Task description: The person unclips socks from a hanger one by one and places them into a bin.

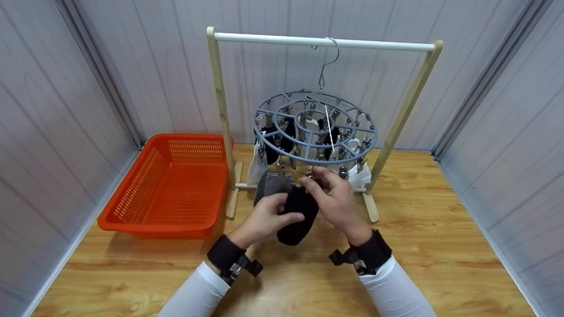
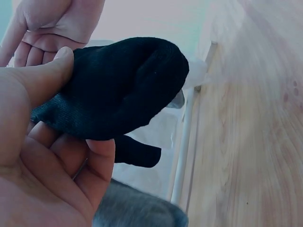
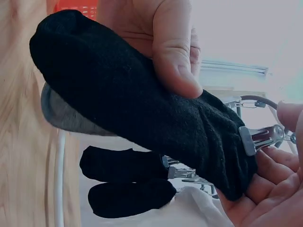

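A black sock (image 1: 297, 220) hangs at the front of a round grey clip hanger (image 1: 304, 159). My left hand (image 1: 264, 218) holds the sock's middle, thumb on one face and fingers behind, as the left wrist view shows. At the sock's cuff, my right hand (image 1: 339, 202) pinches a metal clip (image 3: 265, 137), whose mouth bites the bunched fabric in the right wrist view. Just left of it hangs a grey sock (image 1: 275, 185) from another clip. Further back, black socks (image 3: 128, 163) and white pieces (image 1: 257, 167) dangle from the hanger.
The hanger hooks over the white bar (image 1: 273, 39) of a wooden-legged rack (image 1: 410, 101). An orange plastic basket (image 1: 116, 185) stands left of the rack on the wood-grain surface (image 1: 440, 246). Pale panel walls (image 1: 154, 66) enclose the back and sides.
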### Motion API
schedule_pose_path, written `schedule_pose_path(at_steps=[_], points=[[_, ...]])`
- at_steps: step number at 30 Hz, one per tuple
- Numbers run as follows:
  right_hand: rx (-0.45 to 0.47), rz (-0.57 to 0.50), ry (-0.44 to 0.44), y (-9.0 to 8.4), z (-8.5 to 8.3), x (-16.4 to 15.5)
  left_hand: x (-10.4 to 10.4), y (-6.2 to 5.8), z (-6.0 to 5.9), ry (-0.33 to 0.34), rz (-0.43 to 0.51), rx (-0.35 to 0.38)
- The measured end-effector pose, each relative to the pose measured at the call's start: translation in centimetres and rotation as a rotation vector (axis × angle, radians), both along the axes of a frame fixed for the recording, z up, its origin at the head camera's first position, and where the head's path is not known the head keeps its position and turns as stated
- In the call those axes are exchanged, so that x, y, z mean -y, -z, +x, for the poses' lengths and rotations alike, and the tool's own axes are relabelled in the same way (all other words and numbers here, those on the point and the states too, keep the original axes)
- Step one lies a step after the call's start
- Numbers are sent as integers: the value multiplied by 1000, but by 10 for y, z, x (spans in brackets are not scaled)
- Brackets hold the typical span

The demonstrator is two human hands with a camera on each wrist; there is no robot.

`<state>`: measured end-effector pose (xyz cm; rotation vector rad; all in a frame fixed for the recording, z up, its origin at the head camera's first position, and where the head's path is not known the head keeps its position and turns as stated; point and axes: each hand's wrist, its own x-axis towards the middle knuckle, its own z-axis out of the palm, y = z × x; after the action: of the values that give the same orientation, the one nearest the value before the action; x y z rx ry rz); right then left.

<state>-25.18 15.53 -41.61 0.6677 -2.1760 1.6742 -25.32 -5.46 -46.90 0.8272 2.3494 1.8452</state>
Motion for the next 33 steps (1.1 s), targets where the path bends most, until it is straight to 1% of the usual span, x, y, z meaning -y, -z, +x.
schedule_pose_path(at_steps=[3, 6, 9, 17, 20, 24, 28, 33], points=[[18, -26, 0, 0, 0, 1, 1, 0, 0, -13, -12, -30], [64, -56, -6, 0, 0, -1, 2, 0, 0, -32, -28, -73], [101, -90, -7, 0, 0, -2, 3, -1, 0, -47, -38, -101], [125, -165, -39, -2, 1, -3, 8, -4, -1, -37, -25, -60], [136, -192, -45, -1, 2, -1, 10, -5, -1, -35, -25, -57], [129, -203, -47, 0, 3, 0, 13, -7, -1, -41, -32, -59], [99, -232, -61, 2, 3, 2, 15, -8, -1, -47, -48, -74], [64, -270, -67, 4, 3, 5, 17, -10, -1, -35, -56, -88]])
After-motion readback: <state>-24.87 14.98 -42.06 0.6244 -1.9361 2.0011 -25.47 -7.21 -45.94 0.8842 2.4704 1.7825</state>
